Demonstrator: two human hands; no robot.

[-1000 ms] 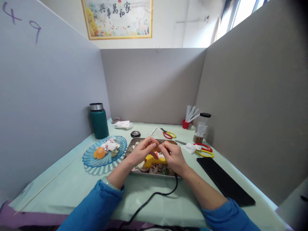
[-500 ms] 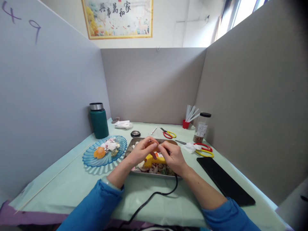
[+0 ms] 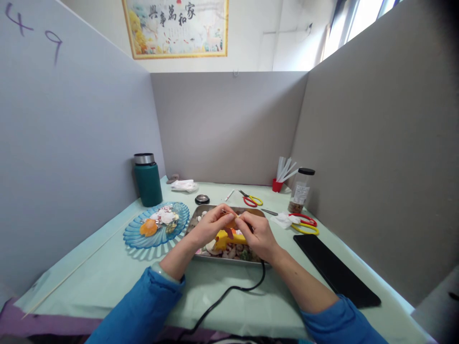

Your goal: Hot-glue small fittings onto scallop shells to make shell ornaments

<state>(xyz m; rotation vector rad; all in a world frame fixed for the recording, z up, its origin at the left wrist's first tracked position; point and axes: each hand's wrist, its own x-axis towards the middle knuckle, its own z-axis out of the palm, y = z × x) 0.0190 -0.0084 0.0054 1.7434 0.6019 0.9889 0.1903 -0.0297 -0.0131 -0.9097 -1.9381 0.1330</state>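
Note:
Both hands meet over a metal tray (image 3: 229, 261) that holds shells and small pieces. My left hand (image 3: 214, 224) is closed in a pinch, its fingertips touching those of my right hand (image 3: 258, 234), which also pinches. Between them is something small, partly orange-brown, mostly covered by the fingers; its kind is hidden. Beneath the hands, in the tray, lies a yellow glue gun (image 3: 229, 240), partly hidden by the right hand. Its black cord (image 3: 233, 287) runs over the tray's near edge toward me. Pale shells (image 3: 208, 246) show around the glue gun.
A blue plate (image 3: 132, 235) with shells stands left, a green bottle (image 3: 148, 184) behind it. Two pairs of scissors (image 3: 255, 199), a black lid (image 3: 202, 199), a jar (image 3: 301, 191) and a red cup (image 3: 277, 185) of glue sticks stand farther back. A black slab (image 3: 335, 270) lies right.
The hands stay pinched together over the tray, with only slight finger movement. Nothing else has visibly moved.

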